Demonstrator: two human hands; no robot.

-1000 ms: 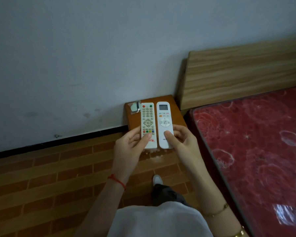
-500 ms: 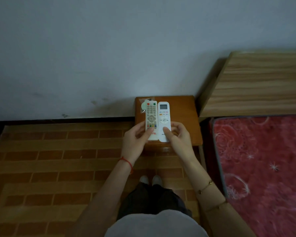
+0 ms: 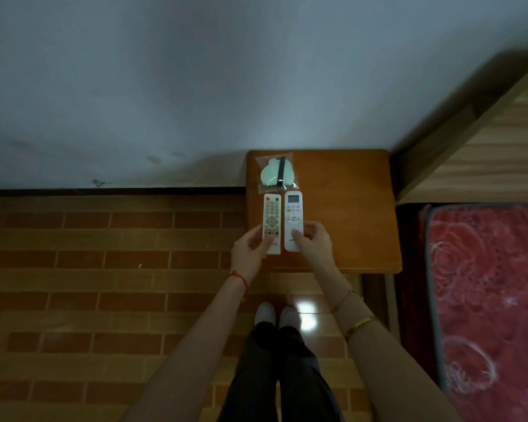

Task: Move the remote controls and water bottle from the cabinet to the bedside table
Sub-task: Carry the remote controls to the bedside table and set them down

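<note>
Two white remotes lie side by side over the left part of the brown bedside table (image 3: 348, 214). My left hand (image 3: 249, 249) grips the near end of the TV remote (image 3: 271, 219), which has coloured buttons. My right hand (image 3: 313, 243) grips the near end of the air-conditioner remote (image 3: 293, 216), which has a small screen at its far end. Both remotes point away from me, toward the wall. I cannot tell whether they rest on the tabletop or hover just above it. No water bottle is in view.
A clear bag holding a pale green cloud-shaped item (image 3: 276, 175) lies at the table's far left corner, just beyond the remotes. A bed with a red mattress (image 3: 485, 300) and wooden headboard (image 3: 485, 141) stands right of the table. My feet stand on the brick-patterned floor (image 3: 104, 269).
I have stepped closer, and the view now looks straight down on the table. Both hands have carried the remotes forward over the tabletop, nearer the bagged item.
</note>
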